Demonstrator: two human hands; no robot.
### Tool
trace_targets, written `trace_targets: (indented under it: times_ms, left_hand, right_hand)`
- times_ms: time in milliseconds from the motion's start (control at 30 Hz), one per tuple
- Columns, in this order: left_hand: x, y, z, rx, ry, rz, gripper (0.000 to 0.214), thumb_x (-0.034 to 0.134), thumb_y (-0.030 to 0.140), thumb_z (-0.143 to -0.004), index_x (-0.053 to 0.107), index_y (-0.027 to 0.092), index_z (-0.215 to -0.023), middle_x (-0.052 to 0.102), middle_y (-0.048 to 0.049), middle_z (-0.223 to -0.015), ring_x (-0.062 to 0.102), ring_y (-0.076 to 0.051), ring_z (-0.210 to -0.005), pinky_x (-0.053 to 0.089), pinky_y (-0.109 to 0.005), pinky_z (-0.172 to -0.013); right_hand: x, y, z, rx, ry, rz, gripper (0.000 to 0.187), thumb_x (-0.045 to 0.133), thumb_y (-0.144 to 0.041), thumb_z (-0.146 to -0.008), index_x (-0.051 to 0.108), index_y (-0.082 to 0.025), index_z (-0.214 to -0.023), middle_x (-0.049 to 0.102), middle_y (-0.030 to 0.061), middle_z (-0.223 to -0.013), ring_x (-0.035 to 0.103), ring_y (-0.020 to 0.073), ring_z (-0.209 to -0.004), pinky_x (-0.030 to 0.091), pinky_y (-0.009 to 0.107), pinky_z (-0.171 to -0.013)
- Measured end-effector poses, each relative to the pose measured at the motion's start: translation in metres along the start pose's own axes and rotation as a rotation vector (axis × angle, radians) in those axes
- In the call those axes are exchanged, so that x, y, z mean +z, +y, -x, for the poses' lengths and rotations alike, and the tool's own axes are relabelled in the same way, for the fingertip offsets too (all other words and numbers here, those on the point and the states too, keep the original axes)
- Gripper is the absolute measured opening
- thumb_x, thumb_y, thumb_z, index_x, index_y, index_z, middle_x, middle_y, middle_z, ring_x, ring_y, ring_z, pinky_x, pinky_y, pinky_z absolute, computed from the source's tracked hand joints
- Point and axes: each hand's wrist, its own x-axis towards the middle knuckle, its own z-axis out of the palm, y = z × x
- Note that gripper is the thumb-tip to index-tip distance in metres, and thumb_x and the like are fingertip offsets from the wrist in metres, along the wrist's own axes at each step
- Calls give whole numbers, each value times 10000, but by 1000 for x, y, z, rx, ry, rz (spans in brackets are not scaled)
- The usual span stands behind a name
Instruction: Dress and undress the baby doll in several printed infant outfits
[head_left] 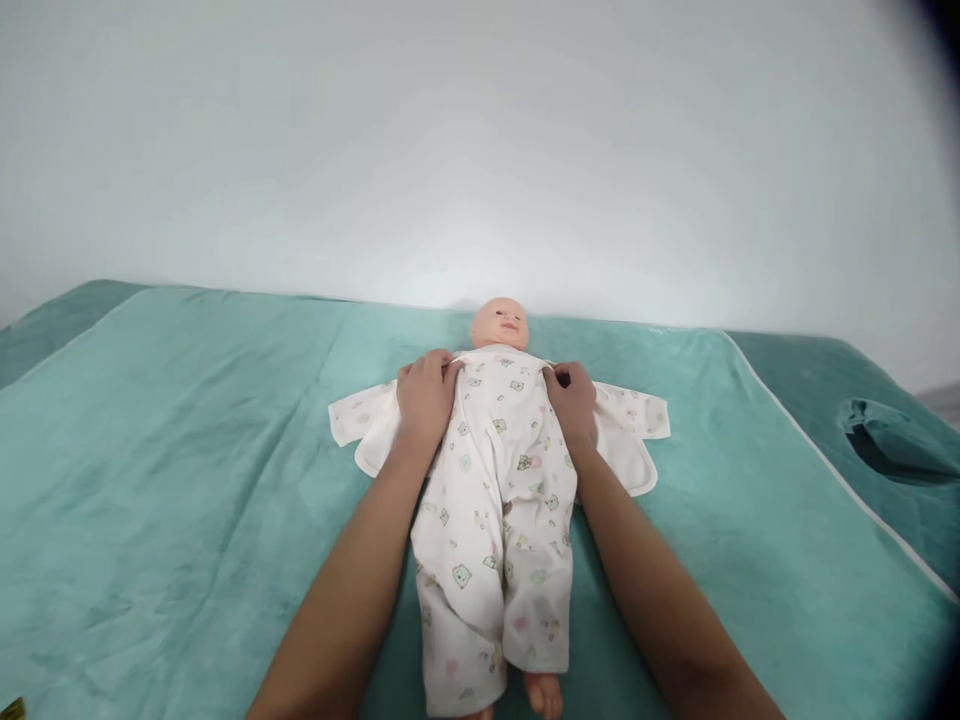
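A baby doll (500,322) lies on its back in the middle, head toward the wall and feet toward me. White baby pants (495,470) printed with small bears cover its body from the upper chest to the ankles. At the upper left corner of the pants, my left hand (426,398) is closed on the waistband. My right hand (574,402) pinches the same edge at the upper right. A matching baby jacket (626,460) is spread open beneath the doll, sleeves out to both sides. The doll's arms are hidden.
Under the doll is a green cover (187,470) with a pale piped edge. A darker green surface at the right has an oval hole (896,450). Behind stands a plain white wall (480,150). A small dark yellowish object (12,709) shows at the bottom left corner.
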Motion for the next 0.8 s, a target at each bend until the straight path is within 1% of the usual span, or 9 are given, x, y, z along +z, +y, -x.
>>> trace_targets:
  times_ms: [133,200,300,400,500,600,700,733,800]
  left_hand:
    - [-5,0,1,54,-25,127,268,543,398,-961,663,229,-1132,735,-56,-1173,624,-259,-1141,378,-420,-1058]
    - [-6,-1,2,80,-36,120,281,505,370,-978,678,235,-1152,725,-54,-1199,606,-259,-1168,361,-435,-1083]
    - [-4,-5,6,117,-42,91,320,438,292,-995,663,229,-1212,701,-66,-1248,572,-249,-1235,320,-452,-1140]
    - [-2,-8,14,147,17,130,332,455,247,-970,641,212,-1244,680,-82,-1271,519,-238,-1306,326,-435,-1161]
    - [-10,-3,34,94,99,224,309,480,266,-949,644,187,-1199,680,-104,-1223,539,-235,-1267,410,-405,-1100]
    - [-31,8,71,-46,92,300,267,486,336,-946,668,203,-1088,696,-96,-1111,612,-237,-1111,471,-409,-1020]
    - [-61,14,131,-161,-19,351,253,505,406,-933,679,221,-933,699,-68,-928,639,-232,-941,514,-397,-925]
    - [-71,14,154,-176,-79,367,255,514,421,-927,676,226,-898,690,-57,-875,637,-228,-894,525,-385,-884]
    - [-89,12,203,-177,-216,411,252,532,440,-917,670,234,-877,664,-34,-800,622,-215,-803,533,-362,-801]
  right_hand:
    - [-1,-4,7,-86,51,-10,187,609,-381,-829,518,-237,-905,583,64,-1034,538,197,-881,454,332,-783]
    - [-5,-5,10,-84,26,-67,233,614,-402,-836,513,-242,-972,578,67,-1052,547,197,-884,466,332,-777]
    - [-9,-4,12,-34,-34,-125,214,553,-386,-869,520,-243,-1024,589,61,-1027,555,193,-851,472,348,-800]
    - [-12,-1,13,-47,-63,-130,201,520,-354,-873,535,-237,-1035,597,60,-1018,565,197,-869,476,356,-832]
    - [-17,-1,19,-90,-91,-147,211,500,-357,-888,547,-232,-1051,607,61,-1022,578,199,-907,487,351,-857]
    - [-34,-4,44,-96,-93,-176,223,499,-384,-900,554,-225,-1047,614,73,-1040,579,207,-930,495,355,-853]
    - [-65,-5,93,-106,-127,-160,188,489,-397,-923,565,-237,-984,616,65,-966,575,222,-914,496,358,-809]
    - [-78,-4,114,-131,-188,-148,176,482,-396,-932,569,-244,-951,613,55,-919,575,225,-894,494,358,-794]
    - [-104,-1,157,-226,-418,-137,168,499,-392,-939,576,-254,-883,602,36,-849,574,220,-835,490,355,-762]
